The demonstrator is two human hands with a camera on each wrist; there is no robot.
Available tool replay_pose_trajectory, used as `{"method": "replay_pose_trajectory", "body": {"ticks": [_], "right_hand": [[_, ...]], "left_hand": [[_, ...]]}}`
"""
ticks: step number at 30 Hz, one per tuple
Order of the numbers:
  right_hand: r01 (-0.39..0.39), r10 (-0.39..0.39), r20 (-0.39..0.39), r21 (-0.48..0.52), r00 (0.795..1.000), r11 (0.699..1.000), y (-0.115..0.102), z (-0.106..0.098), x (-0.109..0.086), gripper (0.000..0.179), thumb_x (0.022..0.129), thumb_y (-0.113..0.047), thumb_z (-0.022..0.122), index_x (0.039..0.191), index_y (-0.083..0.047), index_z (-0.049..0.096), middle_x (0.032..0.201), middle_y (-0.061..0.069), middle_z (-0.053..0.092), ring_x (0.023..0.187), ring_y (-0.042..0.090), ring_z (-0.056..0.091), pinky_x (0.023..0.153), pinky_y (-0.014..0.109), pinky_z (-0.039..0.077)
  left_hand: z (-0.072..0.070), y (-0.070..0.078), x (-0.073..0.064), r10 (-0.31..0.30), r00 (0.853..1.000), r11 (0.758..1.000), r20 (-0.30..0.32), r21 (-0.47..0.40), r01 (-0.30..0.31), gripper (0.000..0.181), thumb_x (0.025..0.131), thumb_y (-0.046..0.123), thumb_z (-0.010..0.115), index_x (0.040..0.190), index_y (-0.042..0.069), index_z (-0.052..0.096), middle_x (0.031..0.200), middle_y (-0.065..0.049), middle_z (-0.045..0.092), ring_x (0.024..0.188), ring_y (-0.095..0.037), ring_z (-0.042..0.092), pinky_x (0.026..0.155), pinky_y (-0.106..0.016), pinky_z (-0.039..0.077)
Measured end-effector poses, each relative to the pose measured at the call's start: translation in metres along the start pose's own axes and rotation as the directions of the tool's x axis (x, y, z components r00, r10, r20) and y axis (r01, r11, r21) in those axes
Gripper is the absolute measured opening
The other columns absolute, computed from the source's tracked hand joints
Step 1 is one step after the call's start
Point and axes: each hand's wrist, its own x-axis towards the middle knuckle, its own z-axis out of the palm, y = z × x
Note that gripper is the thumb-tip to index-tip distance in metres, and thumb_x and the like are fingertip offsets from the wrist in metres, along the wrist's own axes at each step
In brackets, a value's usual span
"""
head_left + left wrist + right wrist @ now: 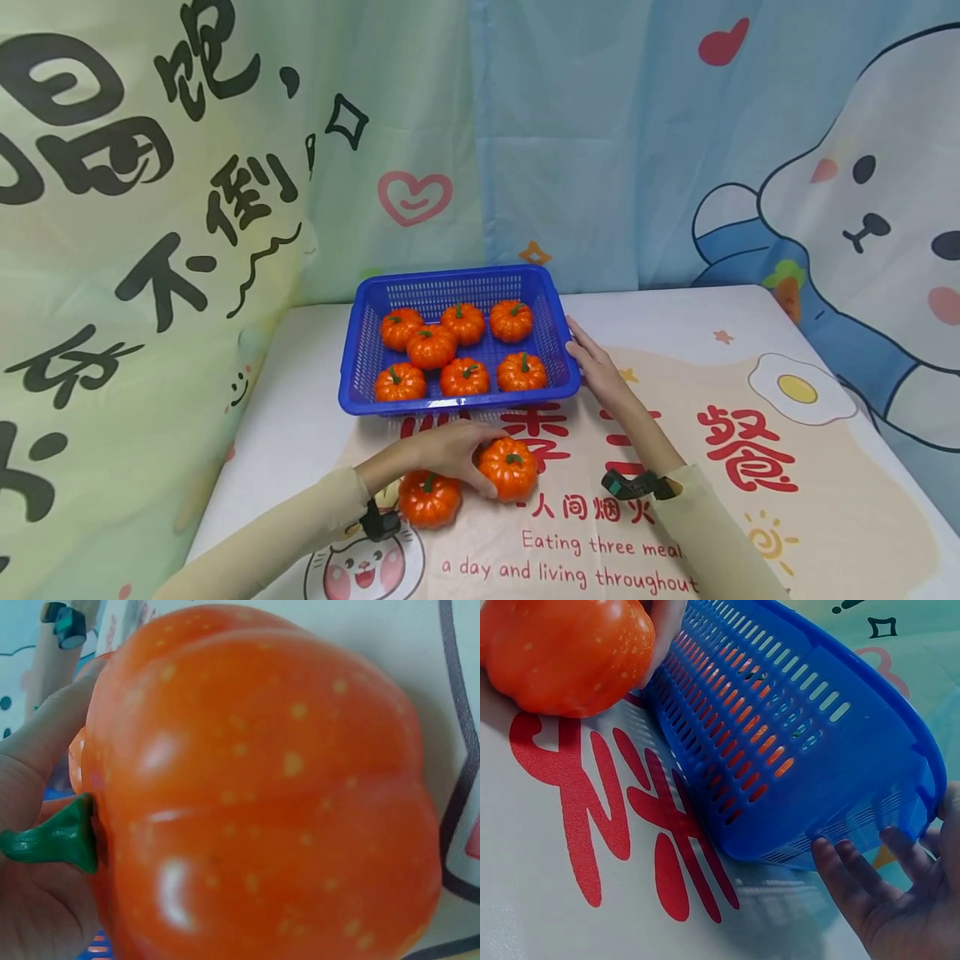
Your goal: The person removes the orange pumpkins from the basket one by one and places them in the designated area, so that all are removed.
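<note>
Gripped between the thumb and curled fingers of the left hand [452, 450], in front of a blue basket [457, 403]: a glossy orange pumpkin [508, 469], fingers round the far side, thumb at the near left side, opened just wide enough for the fruit between. Hard to tell whether lifted or resting on the printed tablecloth [311, 358]. Just beside, near the left wrist: a second pumpkin [430, 502], on the cloth, green stem upward. Filling much of the left wrist view: spotted orange skin, ridged and shiny, close to the palm. At the basket's right end, touching from outside: the right hand [600, 371], fingers extended and, in the right wrist view, fanned apart with tips at the slotted wall; impossible to tell how firmly pressed. Inside the basket: seven more pumpkins [431, 347], three along the front, four farther back. On both forearms: pale sleeves [292, 533]. Behind the table: a pastel curtain [562, 150] with hearts and cartoon figures.
</note>
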Motion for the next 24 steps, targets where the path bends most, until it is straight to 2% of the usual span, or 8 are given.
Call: {"method": "replay_pose_trajectory", "body": {"ticks": [5,11,16,24], "right_hand": [[-0.017,0.017,0.009,0.010,1.000,1.000,-0.018,0.004,-0.011,0.058,0.105,-0.034,0.036,0.157,-0.029,0.009,0.165,0.006,0.011,0.145,0.041,0.028,0.110,0.057,0.036],[-0.005,0.004,0.013,0.004,1.000,1.000,-0.020,0.005,-0.012,0.058,0.105,-0.033,0.035,0.157,-0.027,0.009,0.165,0.006,0.011,0.146,0.041,0.027,0.110,0.057,0.036],[0.004,-0.004,0.010,0.004,1.000,1.000,-0.009,0.003,-0.005,0.058,0.105,-0.035,0.035,0.156,-0.031,0.009,0.165,0.004,0.010,0.146,0.041,0.026,0.110,0.058,0.035],[0.014,-0.014,-0.015,-0.021,1.000,1.000,0.010,-0.001,0.005,0.060,0.102,-0.049,0.037,0.154,-0.040,0.010,0.165,-0.001,0.012,0.145,0.040,0.029,0.108,0.057,0.037]], "left_hand": [[0.002,-0.002,0.000,-0.004,1.000,1.000,0.003,-0.005,0.004,0.084,0.074,0.050,0.080,0.143,0.014,0.048,0.137,-0.001,0.059,0.126,-0.016,0.053,0.110,-0.035,0.043],[0.002,-0.002,0.001,0.002,1.000,1.000,-0.005,-0.001,-0.002,0.084,0.074,0.052,0.079,0.143,0.014,0.047,0.136,0.000,0.059,0.125,-0.016,0.053,0.109,-0.036,0.043],[0.003,-0.002,0.001,0.009,1.000,1.000,-0.010,-0.002,-0.009,0.085,0.074,0.052,0.079,0.143,0.014,0.047,0.135,0.000,0.059,0.124,-0.015,0.054,0.109,-0.035,0.044],[0.004,-0.002,0.000,-0.011,1.000,1.000,-0.009,-0.021,0.011,0.085,0.075,0.053,0.077,0.145,0.015,0.045,0.140,0.000,0.056,0.128,-0.018,0.052,0.110,-0.038,0.042]]}}
